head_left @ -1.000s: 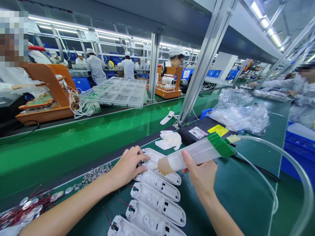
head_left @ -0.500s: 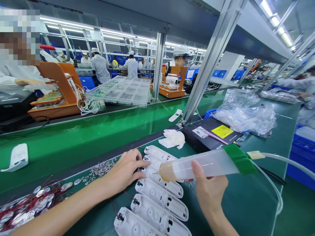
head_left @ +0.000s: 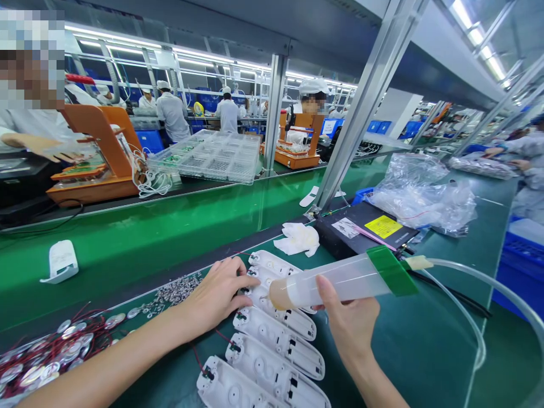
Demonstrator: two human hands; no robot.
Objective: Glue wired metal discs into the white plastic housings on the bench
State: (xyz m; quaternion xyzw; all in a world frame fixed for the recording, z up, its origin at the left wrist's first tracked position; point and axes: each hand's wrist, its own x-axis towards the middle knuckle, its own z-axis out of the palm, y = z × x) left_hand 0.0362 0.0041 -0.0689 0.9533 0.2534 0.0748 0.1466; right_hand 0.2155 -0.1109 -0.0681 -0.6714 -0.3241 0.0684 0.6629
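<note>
Left hand (head_left: 223, 289) at white housings (head_left: 278, 340); dispensing syringe (head_left: 355, 277) in right hand (head_left: 352, 323)

Far left: single white shell (head_left: 63, 260) on the green belt (head_left: 148, 232). Near left: heap of silvery discs with red wires (head_left: 55, 357); to its right, a scatter of small metal parts (head_left: 176, 292). Left hand: thumb and forefinger spread apart at the left end of one housing; cannot tell whether they press on it. Centre: housings lie hollow side up, side by side, the row running from near to far. Crumpled white wipe (head_left: 296, 239) just beyond the row. Syringe: tilted, nozzle end low and leftward, close by the left fingertips; contact with the housing cannot be told. Right hand: thumb and fingers wrapped round the barrel, firm grip. Behind it, black box (head_left: 340, 243) with yellow label. Right: clear hose (head_left: 471, 266) leads off the syringe's green-capped end; clear plastic bags (head_left: 425, 195) lie farther back.
</note>
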